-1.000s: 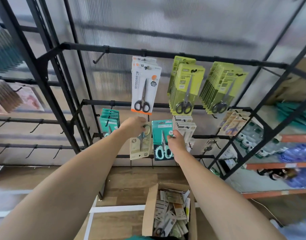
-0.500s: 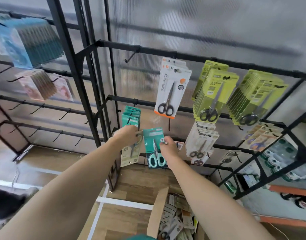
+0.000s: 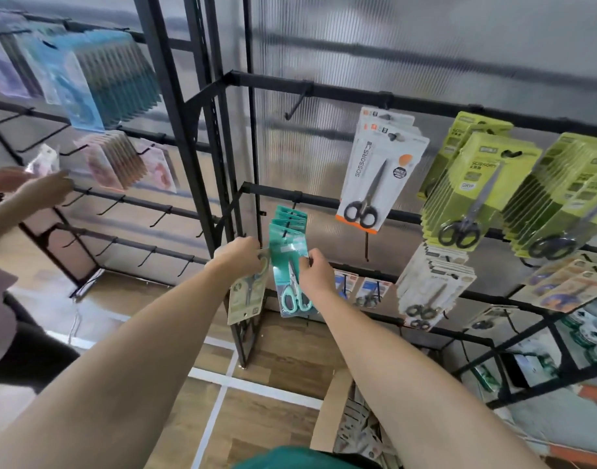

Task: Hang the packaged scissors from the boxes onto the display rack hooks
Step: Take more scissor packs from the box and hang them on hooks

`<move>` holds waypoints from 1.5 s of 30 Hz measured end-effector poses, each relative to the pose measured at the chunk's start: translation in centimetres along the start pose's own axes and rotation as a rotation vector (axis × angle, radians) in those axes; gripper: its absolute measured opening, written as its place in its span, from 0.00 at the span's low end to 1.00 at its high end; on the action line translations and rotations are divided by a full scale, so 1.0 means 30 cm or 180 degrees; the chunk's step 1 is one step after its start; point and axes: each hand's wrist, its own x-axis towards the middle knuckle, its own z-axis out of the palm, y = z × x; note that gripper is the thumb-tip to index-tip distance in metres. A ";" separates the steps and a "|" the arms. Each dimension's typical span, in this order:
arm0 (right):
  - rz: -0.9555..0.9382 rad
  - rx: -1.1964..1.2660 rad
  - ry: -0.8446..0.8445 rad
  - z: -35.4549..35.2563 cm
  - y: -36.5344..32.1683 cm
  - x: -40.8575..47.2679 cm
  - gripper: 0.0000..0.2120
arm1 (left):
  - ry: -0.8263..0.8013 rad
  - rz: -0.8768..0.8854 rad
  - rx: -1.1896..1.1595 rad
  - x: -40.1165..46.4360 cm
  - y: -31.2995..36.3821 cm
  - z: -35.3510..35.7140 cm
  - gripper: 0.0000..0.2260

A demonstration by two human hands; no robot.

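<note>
My right hand [image 3: 315,273] pinches the edge of a teal scissors pack [image 3: 290,279] and holds it against the front of a stack of matching teal packs [image 3: 288,221] on a hook of the black display rack [image 3: 324,198]. My left hand [image 3: 240,255] grips the top of a beige scissors pack [image 3: 245,296], which hangs down just left of the teal one. A cardboard box [image 3: 336,411] of loose packaged scissors stands on the floor below my right arm.
White-and-orange scissors packs [image 3: 378,170], lime-green packs [image 3: 473,187] and white packs [image 3: 432,286] hang to the right. Bare hooks [image 3: 297,99] stick out at upper middle. Another person's hand [image 3: 43,187] works at the left rack, which has several bare hooks.
My view has swung left. Both hands carried their packs leftward, and the teal pack now sits up against the hanging teal stack. Another person's hand has come into view at the left.
</note>
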 end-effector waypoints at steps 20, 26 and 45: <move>0.1177 -0.0849 -0.1626 0.074 0.064 0.079 0.06 | -0.0405 0.0080 -0.0012 0.044 -0.012 -0.030 0.06; 0.0840 -0.0399 -0.1577 0.097 0.115 0.026 0.09 | -0.0741 0.0673 -0.0622 0.030 0.029 -0.018 0.02; 0.0804 0.0041 -0.0445 -0.383 0.323 -0.037 0.17 | -0.1238 0.0562 -0.0120 -0.021 0.174 0.154 0.11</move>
